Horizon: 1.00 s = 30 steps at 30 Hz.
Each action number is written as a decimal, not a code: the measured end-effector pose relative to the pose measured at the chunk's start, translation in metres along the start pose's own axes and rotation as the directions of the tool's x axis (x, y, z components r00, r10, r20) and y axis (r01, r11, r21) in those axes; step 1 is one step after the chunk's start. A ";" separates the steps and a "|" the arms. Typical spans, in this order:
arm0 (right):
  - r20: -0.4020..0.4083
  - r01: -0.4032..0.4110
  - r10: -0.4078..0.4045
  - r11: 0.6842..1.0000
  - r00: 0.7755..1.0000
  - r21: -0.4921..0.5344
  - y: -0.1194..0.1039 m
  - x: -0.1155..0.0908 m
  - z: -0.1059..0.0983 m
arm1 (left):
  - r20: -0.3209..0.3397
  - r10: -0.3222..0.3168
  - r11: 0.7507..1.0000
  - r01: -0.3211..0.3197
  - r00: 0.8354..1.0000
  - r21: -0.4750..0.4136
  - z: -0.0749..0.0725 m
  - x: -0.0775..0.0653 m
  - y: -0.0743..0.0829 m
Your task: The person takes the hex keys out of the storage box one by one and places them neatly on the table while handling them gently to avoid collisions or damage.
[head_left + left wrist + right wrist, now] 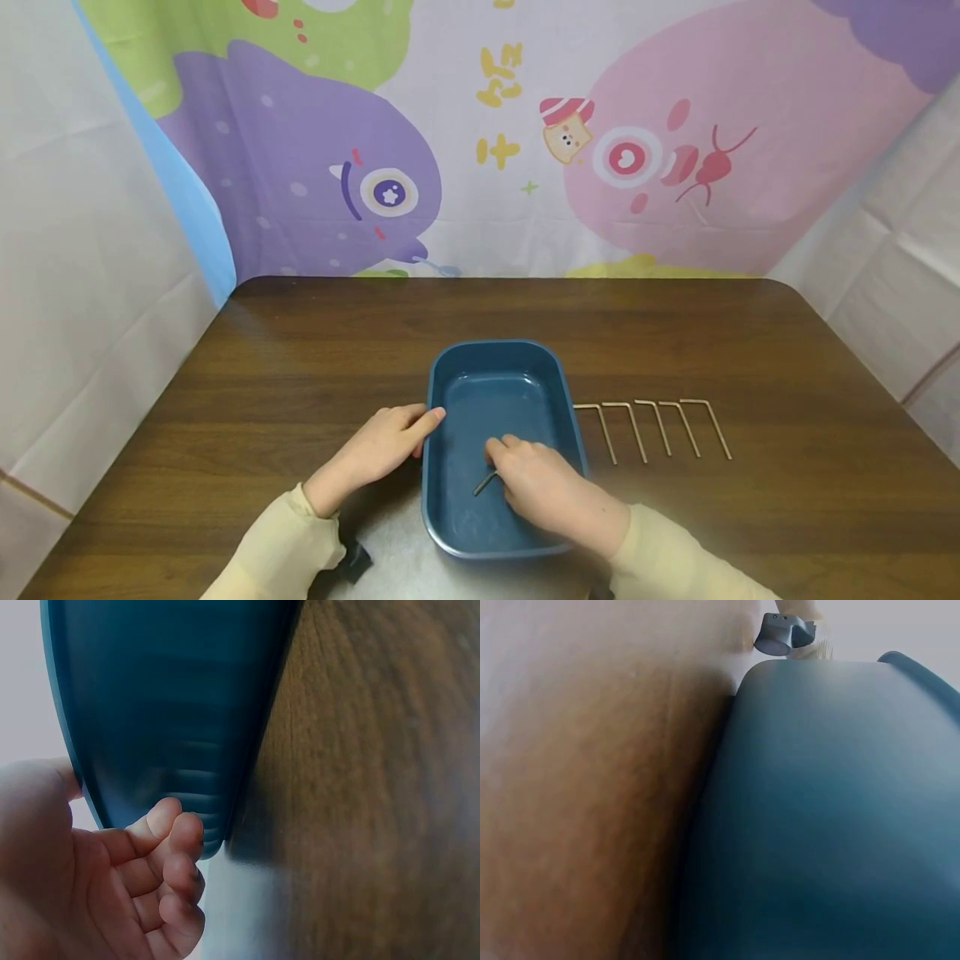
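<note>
A deep blue plastic bin (pixel 495 525) with rounded corners stands on the table. My left hand (pixel 382 444) grips its left wall, thumb over the rim. In the left wrist view the curled fingers (pixel 184 832) lie against the outer wall. Inside the bin, my right hand (pixel 543 487) pinches a hex key (pixel 485 483); one end sticks out below the fingers and the rest is hidden by the hand. The right wrist view holds only the bin's outer wall (pixel 840 810) and the tabletop, no right fingers.
To the right of the bin, several L-shaped hex keys (pixel 663 429) lie in a row on the brown wooden table (pixel 315 333); the leftmost one reaches the bin's edge. Behind the table hangs a cartoon-printed cloth (pixel 480 217). White cloth covers both sides.
</note>
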State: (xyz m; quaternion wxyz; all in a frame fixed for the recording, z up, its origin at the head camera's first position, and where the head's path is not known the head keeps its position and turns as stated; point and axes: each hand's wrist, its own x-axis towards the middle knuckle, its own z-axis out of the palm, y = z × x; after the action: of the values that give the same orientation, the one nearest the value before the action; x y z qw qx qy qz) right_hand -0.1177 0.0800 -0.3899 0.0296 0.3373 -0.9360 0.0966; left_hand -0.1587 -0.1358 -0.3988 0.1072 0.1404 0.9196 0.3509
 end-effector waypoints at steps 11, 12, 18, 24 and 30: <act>0.002 -0.008 0.008 1.000 1.000 -0.024 0.000 0.000 0.000 | 0.007 -0.001 1.000 0.001 1.000 -0.017 -0.001 0.000 -0.001; 0.001 -0.009 0.009 1.000 1.000 -0.026 0.000 0.000 0.000 | 0.007 -0.001 1.000 0.001 1.000 -0.018 -0.001 0.000 -0.001; 0.002 -0.023 0.023 0.999 1.000 -0.027 0.000 0.000 0.000 | 0.004 0.003 1.000 -0.003 1.000 -0.017 0.000 0.000 -0.001; -0.014 -0.032 0.032 0.999 0.999 -0.022 0.001 0.000 0.000 | -0.004 -0.003 1.000 0.003 1.000 -0.010 -0.001 -0.001 0.001; -0.062 -0.037 0.036 0.999 0.997 -0.009 0.001 0.000 -0.001 | -0.003 0.000 1.000 0.000 1.000 -0.012 -0.001 -0.002 0.003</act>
State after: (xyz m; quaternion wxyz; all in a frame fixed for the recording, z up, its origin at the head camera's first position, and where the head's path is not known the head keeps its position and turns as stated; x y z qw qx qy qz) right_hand -0.1183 0.0813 -0.3891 0.0584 0.3168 -0.9411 0.1026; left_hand -0.1571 -0.1354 -0.3959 0.1069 0.1391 0.9177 0.3564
